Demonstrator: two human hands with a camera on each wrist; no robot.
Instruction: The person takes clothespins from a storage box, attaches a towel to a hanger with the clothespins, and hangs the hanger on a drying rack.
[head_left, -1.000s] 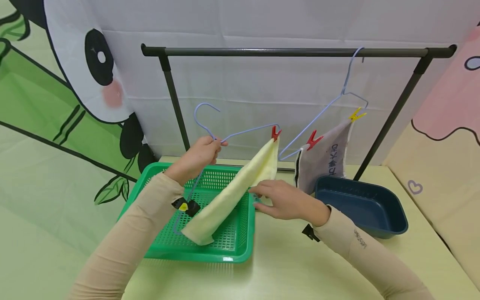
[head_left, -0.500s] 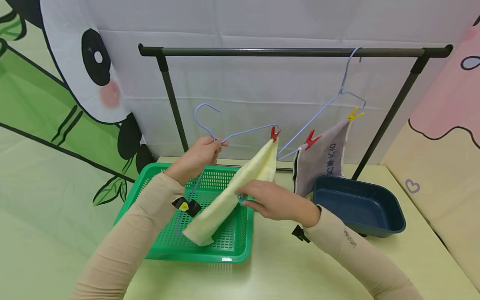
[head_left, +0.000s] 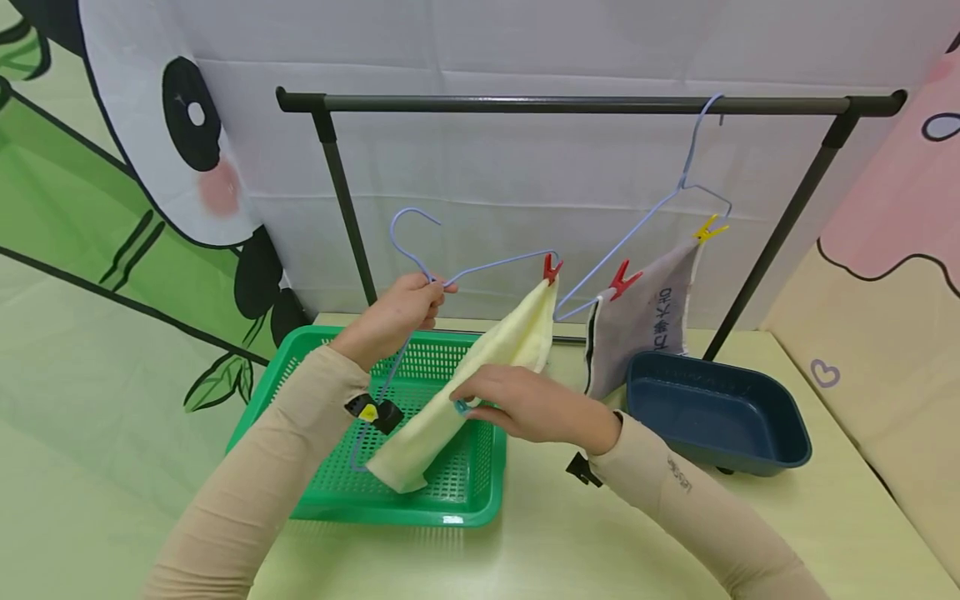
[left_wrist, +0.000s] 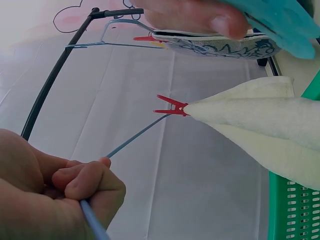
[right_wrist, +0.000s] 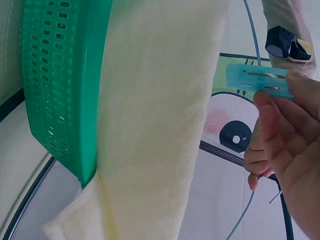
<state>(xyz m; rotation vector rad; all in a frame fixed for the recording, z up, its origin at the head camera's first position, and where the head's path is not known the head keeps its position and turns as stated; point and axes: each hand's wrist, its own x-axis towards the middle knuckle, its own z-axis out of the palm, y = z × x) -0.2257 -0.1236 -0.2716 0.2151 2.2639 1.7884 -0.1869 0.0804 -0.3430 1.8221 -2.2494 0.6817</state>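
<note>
My left hand [head_left: 401,315] grips a blue wire hanger [head_left: 412,218] just below its hook, above the basket. From the hanger's right end, a red clothespin [head_left: 552,268] holds one corner of a pale yellow towel [head_left: 450,400]; the towel slants down to the left into a green basket [head_left: 491,500]. In the right wrist view a light-blue clothespin [right_wrist: 257,79] is pinched between thumb and fingers of my right hand [right_wrist: 295,130]. That hand [head_left: 528,404] is in front of the towel, in the head view; whether it touches the cloth I cannot tell.
A dark rack [head_left: 525,104] stands behind. On its right hangs another blue hanger [head_left: 637,229] with a grey cloth [head_left: 645,317], held by a red clothespin [head_left: 622,279] and a yellow clothespin [head_left: 708,229]. A dark blue basin [head_left: 720,417] sits at right on the table [head_left: 570,542].
My right hand has moved left across the front of the towel, carrying the light-blue clothespin. The left hand and its hanger have stayed nearly still.
</note>
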